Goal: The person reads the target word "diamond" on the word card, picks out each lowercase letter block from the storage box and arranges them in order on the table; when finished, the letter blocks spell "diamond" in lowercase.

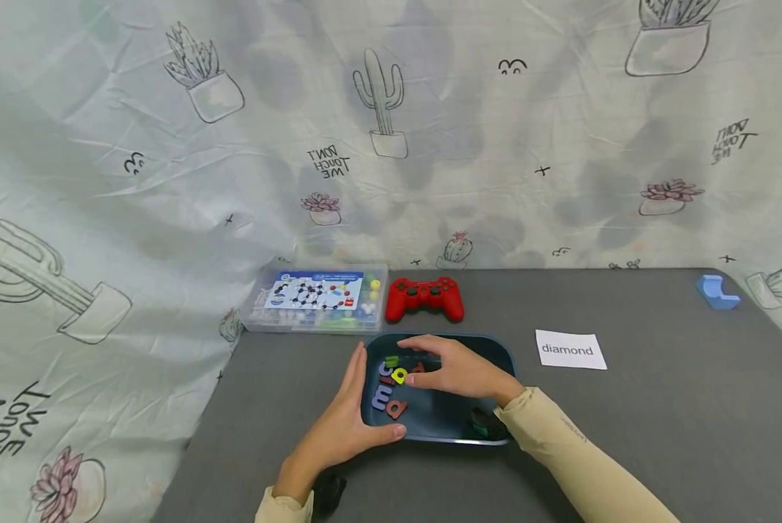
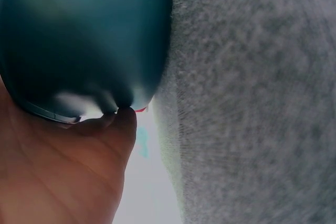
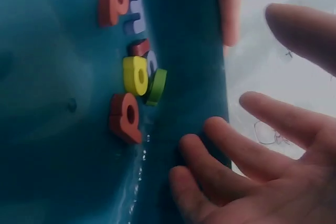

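Several coloured letters lie in the left half of a dark blue tray (image 1: 440, 428). They include a purple "m" (image 1: 382, 397), a reddish "a" (image 1: 396, 409), a yellow letter (image 3: 135, 76), a green piece (image 3: 157, 87) and another reddish letter (image 3: 124, 117). My left hand (image 1: 339, 425) touches the tray's left end, fingers straight along its side and thumb at the near rim. Above the letters hovers my right hand (image 1: 463, 368), its fingers spread and nothing held. In the right wrist view these fingers are apart from the letters. In the head view the hand partly covers the far letters.
Behind the tray are a clear plastic case (image 1: 315, 323) with a printed label and a red game controller (image 1: 424, 296). A white card (image 1: 570, 350) reading "diamond" lies to the right. A light blue block (image 1: 718, 293) sits near the table's far right corner.
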{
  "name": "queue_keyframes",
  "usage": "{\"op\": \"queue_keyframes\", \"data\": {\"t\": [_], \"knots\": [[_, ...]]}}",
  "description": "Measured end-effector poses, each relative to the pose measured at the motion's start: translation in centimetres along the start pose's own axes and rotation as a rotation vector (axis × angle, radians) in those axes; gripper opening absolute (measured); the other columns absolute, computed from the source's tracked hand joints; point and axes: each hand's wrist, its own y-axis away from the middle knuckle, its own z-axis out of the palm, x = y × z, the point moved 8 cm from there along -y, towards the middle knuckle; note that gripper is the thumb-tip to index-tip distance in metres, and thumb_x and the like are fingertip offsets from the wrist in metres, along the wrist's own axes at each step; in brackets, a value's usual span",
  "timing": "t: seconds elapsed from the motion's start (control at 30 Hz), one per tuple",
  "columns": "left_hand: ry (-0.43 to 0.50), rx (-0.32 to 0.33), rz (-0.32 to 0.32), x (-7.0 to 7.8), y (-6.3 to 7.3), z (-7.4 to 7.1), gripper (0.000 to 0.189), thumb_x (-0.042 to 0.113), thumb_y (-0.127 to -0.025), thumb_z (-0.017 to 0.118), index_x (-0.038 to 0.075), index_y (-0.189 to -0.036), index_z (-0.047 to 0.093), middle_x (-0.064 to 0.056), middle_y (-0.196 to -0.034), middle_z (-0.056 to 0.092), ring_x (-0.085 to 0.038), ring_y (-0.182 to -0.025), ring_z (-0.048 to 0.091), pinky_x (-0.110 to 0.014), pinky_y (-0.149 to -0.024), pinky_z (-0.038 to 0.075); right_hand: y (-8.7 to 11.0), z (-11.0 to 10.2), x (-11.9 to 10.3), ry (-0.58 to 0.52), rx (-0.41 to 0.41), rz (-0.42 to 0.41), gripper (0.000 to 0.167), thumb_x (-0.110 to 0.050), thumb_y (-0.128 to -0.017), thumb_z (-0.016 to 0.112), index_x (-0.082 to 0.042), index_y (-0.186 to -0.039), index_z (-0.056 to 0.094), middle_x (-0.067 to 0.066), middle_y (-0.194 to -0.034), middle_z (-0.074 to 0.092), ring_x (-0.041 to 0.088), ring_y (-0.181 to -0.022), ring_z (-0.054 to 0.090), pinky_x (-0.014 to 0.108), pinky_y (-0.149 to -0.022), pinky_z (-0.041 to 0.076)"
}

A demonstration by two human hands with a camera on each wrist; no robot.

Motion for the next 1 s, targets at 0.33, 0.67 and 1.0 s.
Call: {"op": "queue_keyframes", "data": {"t": [0.33, 0.67, 1.0], "knots": [[-0.017, -0.002, -0.009, 0.0, 0.1, 0.0, 0.133, 0.053, -0.085, 0.088, 0.022, -0.173, -0.006, 0.004, -0.179, -0.013, -0.038, -0.162, 0.010, -0.072, -0.119, 0.024, -0.4, 0.9, 0.5, 0.166, -0.066, -0.044, 0.049, -0.020, -0.099, 0.077, 0.003, -0.142, 0.066, 0.019, -0.147, 0.061, 0.036, -0.131, 0.059, 0.057, -0.112, 0.046], [-0.031, -0.001, -0.020, -0.1, 0.0, 0.0, 0.133, 0.054, -0.085, 0.088, 0.022, -0.173, -0.005, 0.001, -0.179, -0.012, -0.037, -0.162, 0.008, -0.072, -0.120, 0.022, -0.8, 1.5, 1.3, 0.376, -0.051, -0.115, 0.028, 0.002, -0.092, 0.080, 0.000, -0.120, 0.079, 0.013, -0.131, 0.070, 0.032, -0.120, 0.065, 0.053, -0.108, 0.051], [-0.022, -0.001, -0.017, 0.1, 0.1, 0.0, 0.132, 0.053, -0.085, 0.088, 0.020, -0.173, -0.005, -0.001, -0.179, -0.012, -0.039, -0.162, 0.009, -0.072, -0.120, 0.021, -1.5, 1.7, 2.7, 0.376, 0.031, -0.277, 0.027, 0.007, -0.088, 0.079, -0.014, -0.104, 0.082, -0.008, -0.096, 0.069, 0.013, -0.090, 0.060, 0.041, -0.087, 0.057]]}}
